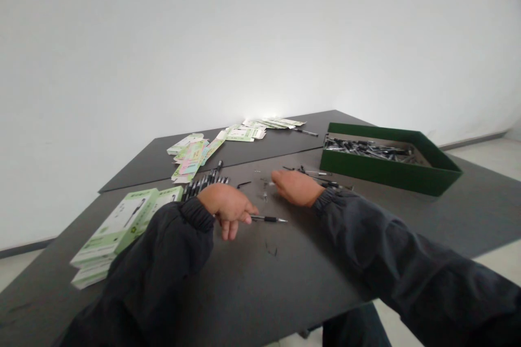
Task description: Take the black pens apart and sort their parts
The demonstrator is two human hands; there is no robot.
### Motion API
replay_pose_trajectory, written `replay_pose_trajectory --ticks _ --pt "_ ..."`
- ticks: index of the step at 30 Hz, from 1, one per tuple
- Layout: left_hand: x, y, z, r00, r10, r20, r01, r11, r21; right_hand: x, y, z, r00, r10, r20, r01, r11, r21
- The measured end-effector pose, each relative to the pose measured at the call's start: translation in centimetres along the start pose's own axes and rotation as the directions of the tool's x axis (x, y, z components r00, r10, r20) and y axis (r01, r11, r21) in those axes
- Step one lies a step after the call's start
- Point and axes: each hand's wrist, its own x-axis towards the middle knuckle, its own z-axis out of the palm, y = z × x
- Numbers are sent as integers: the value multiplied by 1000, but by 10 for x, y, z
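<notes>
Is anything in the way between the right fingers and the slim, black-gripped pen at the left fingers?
Nothing large. Between the right fingers and the slim, black-gripped pen, only some small clear bits, too small to identify, lie on the dark grey tabletop. The left fingers cover the pen's rear end.

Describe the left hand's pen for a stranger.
On the dark table, go to the left hand, right of the stacked green-and-white boxes. The pen juts rightward from that hand, black grip and silvery tip showing. Unlike the pens bunched behind, it points out alone.
</notes>
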Motion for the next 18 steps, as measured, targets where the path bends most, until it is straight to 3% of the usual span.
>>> replay_pose_trajectory --ticks 18 --pt "6 -5 -1 999 5 53 -6 1000 18 7 4 10 1000 15 14 -16 1000 21"
